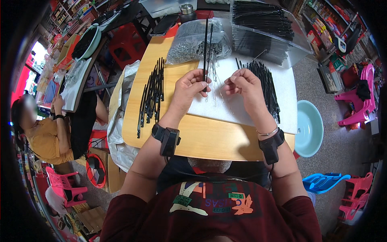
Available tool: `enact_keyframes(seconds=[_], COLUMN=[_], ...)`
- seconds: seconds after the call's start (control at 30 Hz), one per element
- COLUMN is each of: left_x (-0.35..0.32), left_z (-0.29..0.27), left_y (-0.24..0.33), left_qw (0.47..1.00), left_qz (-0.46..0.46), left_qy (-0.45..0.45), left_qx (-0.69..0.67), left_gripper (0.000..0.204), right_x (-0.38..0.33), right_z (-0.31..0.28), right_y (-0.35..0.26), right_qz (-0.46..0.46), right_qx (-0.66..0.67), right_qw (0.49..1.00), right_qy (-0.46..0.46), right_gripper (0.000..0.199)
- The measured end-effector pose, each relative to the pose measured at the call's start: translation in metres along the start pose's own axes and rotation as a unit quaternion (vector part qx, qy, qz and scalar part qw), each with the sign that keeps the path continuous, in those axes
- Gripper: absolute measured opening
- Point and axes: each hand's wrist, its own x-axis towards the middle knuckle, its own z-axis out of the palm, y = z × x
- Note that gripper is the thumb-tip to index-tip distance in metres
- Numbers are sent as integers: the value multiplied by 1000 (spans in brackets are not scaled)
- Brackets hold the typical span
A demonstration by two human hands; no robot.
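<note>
My left hand (pixel 189 86) grips two thin black strips (pixel 206 44) that stand upright from my fingers. My right hand (pixel 242 84) is pinched shut beside it, seemingly on a thin metal wire pin (pixel 221 92) that hangs below the fingers. Both hands hover over a white sheet (pixel 286 86) on a wooden table (pixel 201 137). A row of black strips (pixel 152 94) lies to the left of my left hand. Another pile of black strips (pixel 268 82) lies just right of my right hand.
A clear bag of small metal parts (pixel 193 40) and a clear packet of black strips (pixel 262 28) sit at the table's far side. A pale green basin (pixel 310 129) stands on the floor at right. Another person (pixel 44 133) sits at left. Pink plastic chairs (pixel 358 101) stand around.
</note>
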Motion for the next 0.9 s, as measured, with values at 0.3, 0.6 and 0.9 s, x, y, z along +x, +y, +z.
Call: enact_keyframes(seconds=[0.3,0.6,0.9], left_x=[-2,-7,-5], left_z=[4,14,10], left_y=[2,0,1], left_qw=[998,993,992], left_qz=[-21,-61,-71], left_qy=[-49,-91,-95], left_qx=[-14,-48,-39], left_gripper=[31,36,43], right_x=[0,-1,-3], right_z=[-3,1,1], right_y=[-1,3,6], right_qz=[36,17,62], right_qx=[74,112,89], right_qw=[997,993,993], right_qy=[-12,6,-40], right_gripper=[5,5,6])
